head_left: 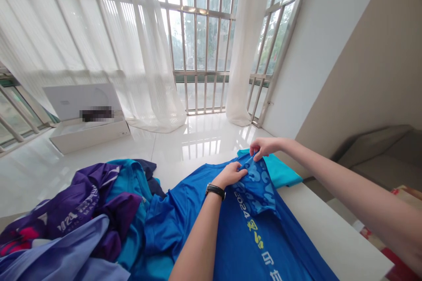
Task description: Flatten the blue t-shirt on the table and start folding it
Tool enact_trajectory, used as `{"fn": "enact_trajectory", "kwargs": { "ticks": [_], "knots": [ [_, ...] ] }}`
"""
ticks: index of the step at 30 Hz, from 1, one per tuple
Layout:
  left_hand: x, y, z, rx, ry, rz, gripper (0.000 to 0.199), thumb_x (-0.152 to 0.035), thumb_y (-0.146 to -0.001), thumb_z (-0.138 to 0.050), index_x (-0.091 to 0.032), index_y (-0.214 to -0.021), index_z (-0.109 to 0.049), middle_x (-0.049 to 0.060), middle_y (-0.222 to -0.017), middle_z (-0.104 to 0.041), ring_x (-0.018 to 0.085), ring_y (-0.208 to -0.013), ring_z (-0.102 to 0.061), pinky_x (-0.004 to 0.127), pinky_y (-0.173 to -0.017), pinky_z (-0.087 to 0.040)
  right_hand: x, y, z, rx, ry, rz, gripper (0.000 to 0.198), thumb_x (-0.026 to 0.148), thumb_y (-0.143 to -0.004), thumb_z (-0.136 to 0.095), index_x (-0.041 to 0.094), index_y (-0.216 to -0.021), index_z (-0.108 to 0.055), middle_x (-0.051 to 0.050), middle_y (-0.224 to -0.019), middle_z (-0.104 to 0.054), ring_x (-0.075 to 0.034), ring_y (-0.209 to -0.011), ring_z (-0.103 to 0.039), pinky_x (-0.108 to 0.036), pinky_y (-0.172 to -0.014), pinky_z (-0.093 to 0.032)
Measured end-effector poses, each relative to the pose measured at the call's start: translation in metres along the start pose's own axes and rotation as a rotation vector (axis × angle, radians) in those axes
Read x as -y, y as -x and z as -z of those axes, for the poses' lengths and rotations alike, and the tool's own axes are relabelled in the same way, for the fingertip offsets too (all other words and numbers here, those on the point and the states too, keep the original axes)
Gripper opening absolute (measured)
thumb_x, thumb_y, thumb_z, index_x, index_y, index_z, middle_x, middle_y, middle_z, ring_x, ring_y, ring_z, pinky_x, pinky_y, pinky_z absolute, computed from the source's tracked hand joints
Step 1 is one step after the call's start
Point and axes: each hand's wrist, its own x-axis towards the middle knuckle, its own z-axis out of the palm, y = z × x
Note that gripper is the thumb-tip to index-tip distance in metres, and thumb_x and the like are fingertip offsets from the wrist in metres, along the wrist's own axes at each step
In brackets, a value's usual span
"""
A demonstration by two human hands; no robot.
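Note:
A blue T-shirt (242, 246) with white and yellow lettering lies spread over the white surface in front of me. Its patterned sleeve (260, 186) is folded inward across the front. My right hand (262, 147) pinches the cloth at the sleeve's upper edge. My left hand (231, 174), with a black-strapped watch on the wrist, has its fingers closed at the same sleeve, a little to the left and nearer me. Partly under the shirt at the right is a folded turquoise garment (283, 170).
To the left lies a heap of clothes, among them a purple shirt (82, 197) and a lavender garment (72, 250). An open white box (92, 136) stands farther back. Sheer curtains (158, 74) and a barred window (204, 48) close off the far side; a wall (316, 44) stands right.

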Motion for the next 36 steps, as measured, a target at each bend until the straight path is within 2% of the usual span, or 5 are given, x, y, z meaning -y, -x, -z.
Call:
{"fn": "enact_trajectory", "kwargs": {
  "ticks": [9, 17, 21, 26, 36],
  "knots": [
    [0.004, 0.004, -0.011, -0.183, -0.182, 0.178, 0.020, -0.036, -0.090, -0.057, -0.022, -0.100, -0.065, 0.010, -0.096, -0.071, 0.027, -0.093, -0.065, 0.034, -0.080, -0.047, 0.002, -0.012, -0.032, -0.243, 0.254, -0.050, 0.023, 0.031, -0.067, -0.078, 0.023, -0.088, -0.071, -0.005, -0.088, -0.069, -0.022, -0.082, -0.065, -0.028, -0.068, -0.046],
    [0.003, 0.004, -0.010, -0.191, -0.245, 0.175, 0.018, -0.030, -0.091, -0.055, -0.023, -0.105, -0.063, 0.010, -0.097, -0.071, 0.027, -0.093, -0.067, 0.035, -0.082, -0.048, 0.024, 0.053, -0.095, -0.611, 0.270, -0.118, 0.028, 0.030, -0.098, -0.037, 0.020, -0.113, -0.059, -0.012, -0.113, -0.065, -0.022, -0.099, -0.064, -0.030, -0.076, -0.047],
    [0.004, 0.003, -0.011, -0.176, -0.242, 0.156, 0.017, -0.028, -0.090, -0.056, -0.023, -0.104, -0.064, 0.009, -0.097, -0.072, 0.026, -0.094, -0.067, 0.033, -0.082, -0.048, 0.029, 0.096, -0.151, -0.567, 0.098, -0.083, 0.026, 0.043, -0.094, -0.046, 0.024, -0.103, -0.062, -0.005, -0.100, -0.067, -0.020, -0.085, -0.066, -0.030, -0.072, -0.049],
    [0.006, 0.003, -0.013, -0.185, -0.234, 0.136, 0.017, -0.025, -0.091, -0.054, -0.023, -0.105, -0.064, 0.009, -0.102, -0.072, 0.026, -0.098, -0.066, 0.033, -0.083, -0.048, 0.027, 0.118, -0.194, -0.482, -0.012, -0.018, 0.024, 0.026, -0.091, -0.041, 0.026, -0.103, -0.062, -0.004, -0.102, -0.066, -0.020, -0.088, -0.067, -0.031, -0.076, -0.049],
    [0.013, 0.002, -0.012, -0.195, -0.221, 0.065, 0.016, -0.022, -0.090, -0.055, -0.022, -0.103, -0.064, 0.008, -0.099, -0.073, 0.024, -0.094, -0.068, 0.031, -0.080, -0.049, 0.033, 0.124, -0.174, -0.428, -0.090, 0.046, 0.019, 0.032, -0.091, -0.048, 0.025, -0.086, -0.065, -0.001, -0.085, -0.066, -0.018, -0.074, -0.063, -0.029, -0.070, -0.047]
  ]
}}
